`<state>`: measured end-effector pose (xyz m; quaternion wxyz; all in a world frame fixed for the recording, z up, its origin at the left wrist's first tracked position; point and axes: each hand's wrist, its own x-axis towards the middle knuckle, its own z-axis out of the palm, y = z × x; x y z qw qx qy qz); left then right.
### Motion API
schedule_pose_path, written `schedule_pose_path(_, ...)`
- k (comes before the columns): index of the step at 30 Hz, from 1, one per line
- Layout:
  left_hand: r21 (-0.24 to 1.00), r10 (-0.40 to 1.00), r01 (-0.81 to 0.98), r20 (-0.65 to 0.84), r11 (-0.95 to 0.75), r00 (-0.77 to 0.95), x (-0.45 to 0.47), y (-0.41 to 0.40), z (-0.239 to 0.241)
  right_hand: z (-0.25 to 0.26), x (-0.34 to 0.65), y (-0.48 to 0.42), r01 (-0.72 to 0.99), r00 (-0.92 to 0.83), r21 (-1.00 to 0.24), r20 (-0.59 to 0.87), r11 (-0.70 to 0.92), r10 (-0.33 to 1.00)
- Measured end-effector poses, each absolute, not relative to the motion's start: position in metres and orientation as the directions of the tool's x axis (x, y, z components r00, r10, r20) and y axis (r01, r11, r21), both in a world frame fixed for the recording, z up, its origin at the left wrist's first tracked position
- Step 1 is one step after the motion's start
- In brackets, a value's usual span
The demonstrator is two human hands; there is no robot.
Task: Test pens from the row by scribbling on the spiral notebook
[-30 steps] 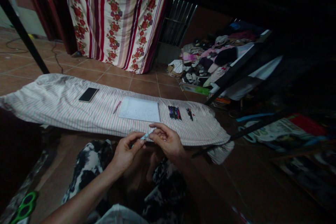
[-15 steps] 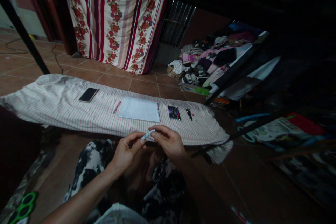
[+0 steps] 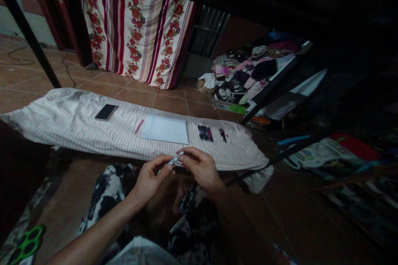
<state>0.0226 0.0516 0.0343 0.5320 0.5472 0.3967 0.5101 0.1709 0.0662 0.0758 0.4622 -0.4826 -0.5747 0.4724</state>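
A slim light-blue and white pen (image 3: pixel 175 159) is held slantwise between my two hands, above the near edge of the cloth-covered surface. My left hand (image 3: pixel 152 176) pinches its lower end between thumb and fingers. At the upper end, the thumb and fingers of my right hand (image 3: pixel 200 167) are closed on it, partly covering the tip. Just beyond my hands lies an open spiral notebook (image 3: pixel 164 128) with a pale page. A pink pen (image 3: pixel 139 126) rests to its left. To its right are a row of several dark pens (image 3: pixel 205 133) and a smaller group of pens (image 3: pixel 222 135).
A black phone (image 3: pixel 106 112) lies on the striped cloth (image 3: pixel 68 120) at the left. Dark metal bars (image 3: pixel 37 45) frame the space on both sides and overhead. Heaped clothes (image 3: pixel 245 70) lie on the floor at back right. Green scissors handles (image 3: pixel 31 240) show at lower left.
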Motion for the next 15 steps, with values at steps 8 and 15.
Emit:
schedule_pose_path(8,0.974,0.965,-0.111,0.214,-0.198,0.151,0.020,0.037,0.044,0.083,0.169,0.050,0.196,-0.089,-0.957,0.199,0.213,0.976)
schedule_pose_path(15,0.968,0.963,-0.144,0.228,-0.207,0.146,0.018,0.018,0.047,0.085,0.167,0.030,0.199,-0.119,-0.951,0.219,0.239,0.969)
